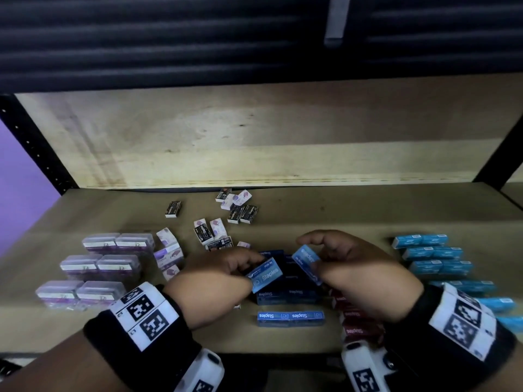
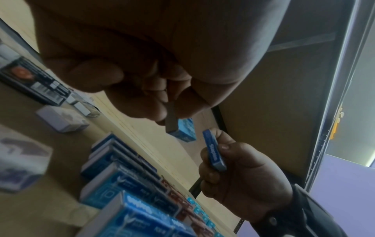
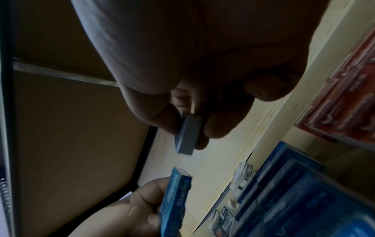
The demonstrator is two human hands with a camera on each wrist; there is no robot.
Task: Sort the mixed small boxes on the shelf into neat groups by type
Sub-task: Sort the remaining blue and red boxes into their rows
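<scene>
Plywood shelf board (image 1: 368, 222), black metal uprights (image 1: 36, 154), purple wall (image 1: 19, 176) — possibly painted

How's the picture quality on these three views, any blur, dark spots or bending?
Head view: dim and soft, the shelf edges bow from the wide lens, yet "Staples" reads on the left hand's box. Left wrist view: palm in deep shadow, near boxes blurred. Right wrist view: the right hand is dark against the lit board, and its box is smeared.

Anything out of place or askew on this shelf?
Yes. Behind the hands, the small black boxes and white-and-purple boxes lie mixed and tilted at odd angles, unlike the tidy clear cases on the left and the turquoise boxes on the right.
</scene>
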